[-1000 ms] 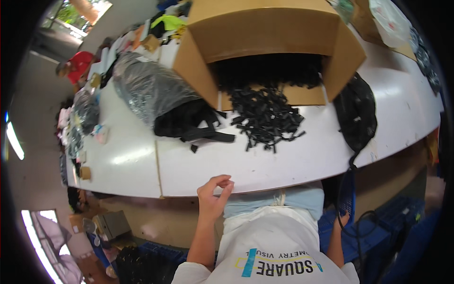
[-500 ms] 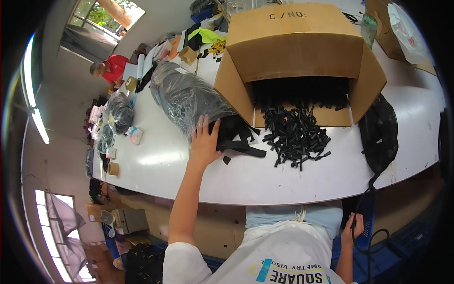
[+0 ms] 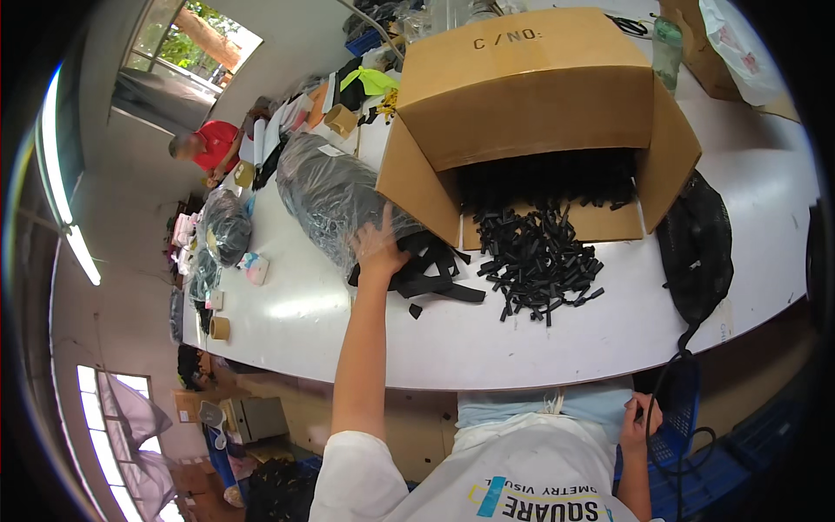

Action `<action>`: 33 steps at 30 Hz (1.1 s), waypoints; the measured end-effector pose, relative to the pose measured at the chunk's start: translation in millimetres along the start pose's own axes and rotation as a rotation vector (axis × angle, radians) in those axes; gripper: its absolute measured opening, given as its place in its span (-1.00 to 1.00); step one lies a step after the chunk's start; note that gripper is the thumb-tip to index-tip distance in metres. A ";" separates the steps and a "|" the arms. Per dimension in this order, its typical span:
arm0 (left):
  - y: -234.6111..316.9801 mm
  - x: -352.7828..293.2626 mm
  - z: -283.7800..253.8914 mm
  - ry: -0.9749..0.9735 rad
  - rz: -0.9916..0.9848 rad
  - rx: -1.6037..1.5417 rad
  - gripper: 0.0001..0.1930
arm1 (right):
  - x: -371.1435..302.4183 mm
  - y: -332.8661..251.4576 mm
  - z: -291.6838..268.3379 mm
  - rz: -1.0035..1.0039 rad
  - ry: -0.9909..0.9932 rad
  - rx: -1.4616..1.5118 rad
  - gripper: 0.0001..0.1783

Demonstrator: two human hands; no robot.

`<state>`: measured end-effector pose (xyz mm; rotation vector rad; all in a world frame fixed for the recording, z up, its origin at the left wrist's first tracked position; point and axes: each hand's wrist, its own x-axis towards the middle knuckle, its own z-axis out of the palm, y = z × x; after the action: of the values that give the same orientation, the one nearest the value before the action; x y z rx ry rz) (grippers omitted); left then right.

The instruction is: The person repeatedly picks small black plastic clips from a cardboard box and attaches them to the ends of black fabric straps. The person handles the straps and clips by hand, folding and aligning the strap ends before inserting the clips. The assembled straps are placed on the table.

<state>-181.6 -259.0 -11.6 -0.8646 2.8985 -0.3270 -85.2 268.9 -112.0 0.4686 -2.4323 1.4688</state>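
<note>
Presently, back from the near edge of the tabletop (image 3: 470,357), a carton (image 3: 531,126) is set, seemingly part-emptied, right of a plastic bag (image 3: 317,196). Black pieces (image 3: 539,265) are heaped outside, others left inside. The bag is touched by the left hand (image 3: 380,248), fingers spread; the right hand (image 3: 639,421) is curled at a cord (image 3: 664,376), grip undeterminable.
</note>
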 end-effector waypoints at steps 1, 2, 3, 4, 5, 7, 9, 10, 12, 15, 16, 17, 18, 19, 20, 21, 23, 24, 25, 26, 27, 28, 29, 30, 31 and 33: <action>-0.9 2.3 5.9 0.027 0.040 0.010 0.14 | 2.3 -3.5 -0.3 -0.005 -0.001 0.004 -0.88; -2.8 4.2 11.6 0.054 0.079 0.021 0.11 | 1.6 -3.5 -0.9 -0.005 0.003 -0.008 -0.88; -5.3 5.6 17.2 0.081 0.118 0.031 0.09 | 0.6 -3.4 -1.2 -0.005 0.006 -0.020 -0.87; -4.3 8.8 16.8 0.076 0.110 0.023 0.05 | 0.9 -3.2 -0.6 -0.006 0.017 -0.034 -0.86; -3.3 11.7 16.3 0.071 0.101 0.014 0.01 | 0.9 -3.7 -0.5 -0.002 0.014 -0.019 -0.87; -5.2 17.6 20.1 0.102 0.096 0.006 -0.09 | 1.1 -5.6 -1.1 0.004 0.003 0.014 -0.87; -10.7 24.8 29.9 0.176 0.102 0.006 -0.21 | 2.7 -9.3 -1.3 -0.003 -0.005 0.034 -0.87; -9.2 28.5 29.8 0.148 0.088 0.014 -0.25 | 3.2 -10.4 -1.8 -0.006 -0.006 0.040 -0.87; -6.6 36.4 28.5 0.093 0.058 0.031 -0.33 | 3.7 -11.1 -3.2 -0.041 0.019 -0.007 -0.86; -11.2 45.7 31.5 0.057 0.068 -0.014 -0.46 | 0.5 -13.8 -6.3 -0.016 0.029 -0.053 -0.86; -12.7 46.8 32.3 0.067 0.092 -0.009 -0.47 | 0.2 -14.4 -7.6 0.004 0.026 -0.066 -0.86; -15.8 45.9 33.1 0.077 0.114 -0.003 -0.48 | 1.0 -15.6 -8.1 -0.009 0.029 -0.067 -0.87; -18.6 43.7 34.6 0.086 0.134 0.005 -0.50 | 2.0 -17.4 -8.1 -0.022 0.030 -0.065 -0.88; -14.0 38.6 29.7 0.110 0.156 -0.022 -0.51 | 2.8 -18.3 -8.1 -0.034 0.033 -0.069 -0.88; -5.8 29.9 17.3 0.133 0.183 -0.049 -0.52 | 2.8 -19.5 -8.8 -0.019 0.034 -0.059 -0.88; 1.7 23.4 7.2 0.156 0.208 -0.077 -0.53 | 3.2 -20.6 -9.5 -0.004 0.033 -0.048 -0.89; 3.3 11.0 -5.9 0.168 0.226 -0.096 -0.53 | 4.9 -22.7 -8.6 -0.021 0.038 -0.039 -0.89; 3.4 6.4 -8.6 0.174 0.235 -0.106 -0.53 | 6.1 -23.3 -8.0 -0.048 0.051 -0.053 -0.89; 1.3 1.8 -10.0 0.226 0.303 -0.126 -0.54 | 6.6 -24.0 -6.9 -0.077 0.065 -0.064 -0.89; -0.9 -3.2 -10.5 0.278 0.371 -0.147 -0.55 | 5.6 -23.9 -6.1 -0.067 0.066 -0.051 -0.89; -2.9 -8.3 -11.5 0.330 0.440 -0.168 -0.56 | 4.0 -23.1 -5.5 -0.056 0.068 -0.038 -0.88; -2.3 -13.1 -15.3 0.329 0.457 -0.173 -0.58 | 3.0 -22.6 -5.0 -0.045 0.074 -0.029 -0.88; -1.0 -18.6 -21.1 0.328 0.474 -0.178 -0.59 | 3.0 -22.7 -4.8 -0.061 0.069 -0.030 -0.88; 0.1 -20.7 -24.8 0.327 0.493 -0.183 -0.61 | 3.3 -22.9 -4.6 -0.077 0.064 -0.031 -0.87; -1.5 -21.5 -25.2 0.270 0.455 -0.198 -0.58 | 3.3 -23.0 -4.3 -0.094 0.055 -0.031 -0.87; -3.4 -20.8 -26.1 0.156 0.382 -0.228 -0.50 | 3.3 -22.1 -2.8 -0.125 0.039 -0.033 -0.86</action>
<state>-166.5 -245.7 15.2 -0.2997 3.2016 -0.0307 -79.2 261.3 -91.7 0.5686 -2.3471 1.3722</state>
